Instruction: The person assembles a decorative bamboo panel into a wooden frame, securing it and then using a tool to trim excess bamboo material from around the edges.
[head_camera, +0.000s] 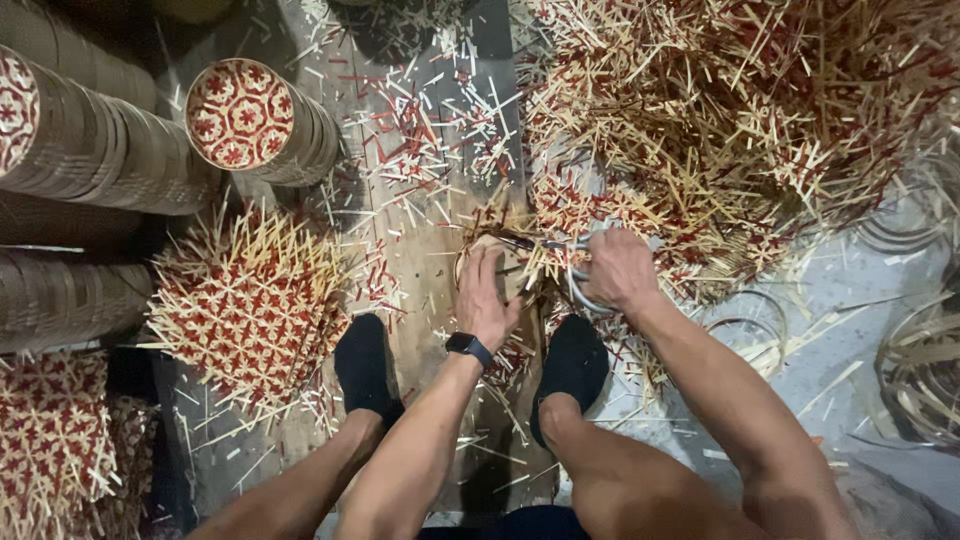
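left hand (487, 292) pressing round woven basket (480, 262), right hand (620, 268) gripping shears (578, 262)

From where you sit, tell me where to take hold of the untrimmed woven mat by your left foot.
Probably grip the woven mat by its right edge, nearest the left foot, pinching the dense red-and-pale weave rather than the loose strip ends. It lies flat; stacked rolls crowd its far side.

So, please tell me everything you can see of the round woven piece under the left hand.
The round woven piece looks made of pale and red bamboo-like strips, with loose ends sticking out around its rim. It lies flat on a worn wooden board between the feet. The left hand presses on top and hides most of it; the right hand holds shears at its right edge.
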